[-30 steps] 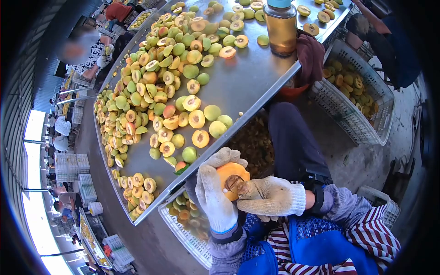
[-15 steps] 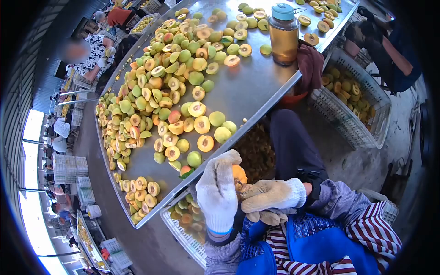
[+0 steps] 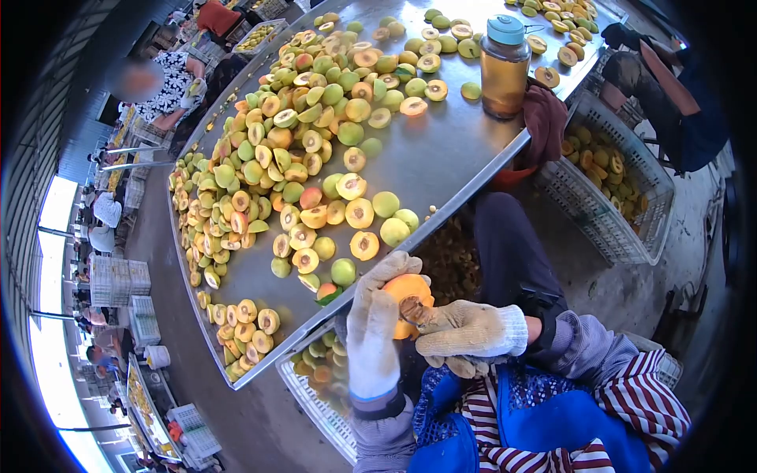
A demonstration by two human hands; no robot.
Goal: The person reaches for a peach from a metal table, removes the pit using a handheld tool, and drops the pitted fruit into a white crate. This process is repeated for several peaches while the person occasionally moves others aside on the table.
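Note:
My left hand (image 3: 375,331), in a white and tan work glove, is closed around an orange-fleshed peach half (image 3: 408,288) above the table's near edge. Its cut face with the brown pit area is turned toward my right hand (image 3: 471,329), also gloved. The right fingers are closed on a small metal tool (image 3: 415,310), mostly hidden, whose tip meets the middle of the cut face. Many peach halves (image 3: 359,214), green to yellow with some red skin, lie on the metal table (image 3: 430,173) just beyond my hands.
A bottle with a blue lid (image 3: 505,67) and a dark red cloth (image 3: 544,118) are at the table's right edge. A crate of peach halves (image 3: 607,189) stands on the floor at right; another crate (image 3: 323,402) is below my left hand. Other people work at left and upper right.
The peach half has come into fuller view, its cut face now showing between my hands. My left fingers have shifted around it. The camera view has moved slightly.

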